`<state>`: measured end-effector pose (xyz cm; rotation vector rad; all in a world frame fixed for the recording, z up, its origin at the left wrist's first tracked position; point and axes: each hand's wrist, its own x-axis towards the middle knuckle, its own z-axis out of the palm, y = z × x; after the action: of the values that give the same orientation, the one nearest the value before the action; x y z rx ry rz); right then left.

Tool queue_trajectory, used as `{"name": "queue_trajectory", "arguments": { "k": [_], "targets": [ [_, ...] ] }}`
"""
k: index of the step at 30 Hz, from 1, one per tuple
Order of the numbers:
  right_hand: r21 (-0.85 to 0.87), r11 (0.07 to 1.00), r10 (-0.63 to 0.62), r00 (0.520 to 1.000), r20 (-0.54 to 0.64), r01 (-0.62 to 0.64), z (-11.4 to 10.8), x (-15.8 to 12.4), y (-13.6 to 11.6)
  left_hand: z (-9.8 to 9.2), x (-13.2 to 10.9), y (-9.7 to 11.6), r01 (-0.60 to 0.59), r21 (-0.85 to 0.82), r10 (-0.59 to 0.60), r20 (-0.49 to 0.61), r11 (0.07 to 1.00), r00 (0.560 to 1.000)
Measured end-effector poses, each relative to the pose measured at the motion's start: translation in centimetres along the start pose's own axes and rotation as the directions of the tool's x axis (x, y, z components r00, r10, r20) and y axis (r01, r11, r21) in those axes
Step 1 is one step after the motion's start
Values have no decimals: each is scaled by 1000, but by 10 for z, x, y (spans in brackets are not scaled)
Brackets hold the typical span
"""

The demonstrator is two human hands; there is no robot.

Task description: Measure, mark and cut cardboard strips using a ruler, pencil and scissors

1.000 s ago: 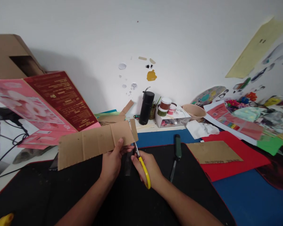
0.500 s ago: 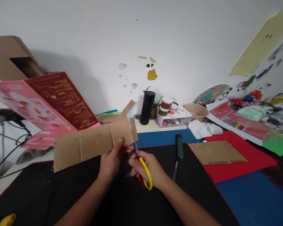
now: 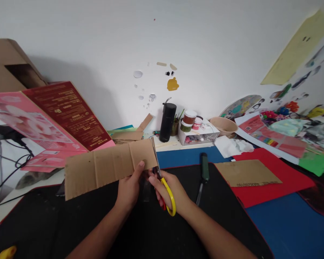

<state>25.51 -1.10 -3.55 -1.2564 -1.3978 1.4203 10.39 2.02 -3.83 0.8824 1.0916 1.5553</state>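
Observation:
My left hand (image 3: 129,187) grips the right lower part of a long brown cardboard strip (image 3: 105,165), held up above the black mat (image 3: 70,223). The strip has several fold creases and slopes down to the left. My right hand (image 3: 169,190) is closed in the yellow and red handles of a pair of scissors (image 3: 162,181). The blades point up along the strip's right edge. Both hands nearly touch each other.
A green-handled tool (image 3: 203,172) lies on the mat right of my hands. A flat cardboard piece (image 3: 245,172) rests on red paper (image 3: 272,187). A black flask (image 3: 167,122), paint jars (image 3: 189,118) and a bowl (image 3: 223,126) stand by the wall. Pink and red boxes (image 3: 51,118) lean at left.
The narrow sliver of cardboard right of the blades is gone from the strip's end. The scissors have moved up along the right edge, and the strip has shifted slightly.

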Motion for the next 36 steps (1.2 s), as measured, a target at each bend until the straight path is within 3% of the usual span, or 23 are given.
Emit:
{"name": "queue_trajectory", "arguments": {
  "k": [7, 19, 26, 32, 36],
  "targets": [
    [-15, 1000, 8, 1000, -14, -8, -3, 1, -4, 2, 0, -3, 84, -41, -82, 61, 996, 995],
    [82, 997, -17, 1000, -10, 17, 2, 0, -7, 8, 6, 8, 59, -151, -52, 48, 987, 997],
    [192, 981, -21, 1000, -10, 23, 2, 2, -4, 7, 8, 8, 39, -187, -41, -7, 982, 999],
    [382, 922, -4, 987, -159, 65, -20, 13, -9, -4, 29, 17, -30, -220, 5, -111, 975, 994],
    [393, 919, 7, 994, -106, 36, -18, 14, -6, -5, 30, 20, -23, -222, 4, -85, 975, 996]
  ]
}}
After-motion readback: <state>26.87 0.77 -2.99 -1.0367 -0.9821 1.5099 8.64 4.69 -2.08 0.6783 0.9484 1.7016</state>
